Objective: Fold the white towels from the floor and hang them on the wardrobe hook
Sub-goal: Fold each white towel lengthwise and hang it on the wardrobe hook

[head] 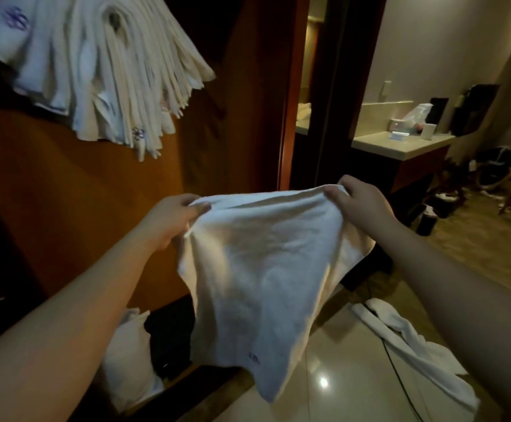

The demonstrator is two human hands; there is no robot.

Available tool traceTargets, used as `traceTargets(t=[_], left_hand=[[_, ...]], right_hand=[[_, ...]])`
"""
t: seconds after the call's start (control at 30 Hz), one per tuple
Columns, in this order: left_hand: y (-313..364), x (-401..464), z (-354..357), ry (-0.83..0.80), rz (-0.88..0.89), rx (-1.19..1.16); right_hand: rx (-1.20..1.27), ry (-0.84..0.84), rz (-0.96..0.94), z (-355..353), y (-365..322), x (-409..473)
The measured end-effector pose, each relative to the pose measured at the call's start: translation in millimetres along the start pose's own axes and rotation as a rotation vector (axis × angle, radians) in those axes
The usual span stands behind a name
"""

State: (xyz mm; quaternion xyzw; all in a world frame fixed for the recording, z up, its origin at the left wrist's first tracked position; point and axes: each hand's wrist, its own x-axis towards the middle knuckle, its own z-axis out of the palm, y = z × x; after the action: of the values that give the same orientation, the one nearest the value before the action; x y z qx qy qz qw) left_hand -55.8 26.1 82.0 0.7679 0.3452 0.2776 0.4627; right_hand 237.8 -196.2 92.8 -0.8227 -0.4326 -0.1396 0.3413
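— Where is the towel (257, 269)?
— Held up before the wardrobe (80, 208), left hand (172, 217) and right hand (354, 199) each pinching a top corner; another towel on floor (406, 339).

Both arms fwd, left hand (172, 219) & right hand (356, 197) pinching, raised.

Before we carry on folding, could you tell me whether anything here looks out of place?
Yes: a white towel lies crumpled on the floor tiles at lower right, unfolded, and litter is scattered on the floor beyond.
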Motion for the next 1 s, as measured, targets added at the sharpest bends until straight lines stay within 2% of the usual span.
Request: traceTargets(t=[0.07,0.2,0.27,0.53,0.7,0.87,1.0], left_hand=[[-2.1,-5.7,-11.5,-0.022,0.049,0.229],[0.6,-14.2,-22.4,0.001,0.243,1.082],[-1.9,-17.7,-30.6,0.033,0.309,1.199],[-12.4,-41.2,-76.5,0.111,0.383,1.039],[-13.0,-67.7,-98.8,0.196,0.295,0.883],[-20.1,-105.2,-126.7,0.245,0.124,0.328],[-24.0,-127.2,-139.2,0.223,-0.048,-0.181]], right_hand=[[-0.011,-0.002,-0.023,0.3,-9.5,-1.2],[-0.014,0.003,-0.034,4.4,-33.1,-5.5],[-0.032,-0.007,-0.041,5.6,-43.7,-6.8],[-0.08,-0.021,-0.035,-1.4,-66.5,-10.6],[-0.092,-0.044,-0.068,0.7,-88.1,-15.6],[-0.12,-0.272,-0.19,-0.7,-95.8,-23.6],[-0.275,-0.436,-0.118,7.8,-83.9,-40.4]])
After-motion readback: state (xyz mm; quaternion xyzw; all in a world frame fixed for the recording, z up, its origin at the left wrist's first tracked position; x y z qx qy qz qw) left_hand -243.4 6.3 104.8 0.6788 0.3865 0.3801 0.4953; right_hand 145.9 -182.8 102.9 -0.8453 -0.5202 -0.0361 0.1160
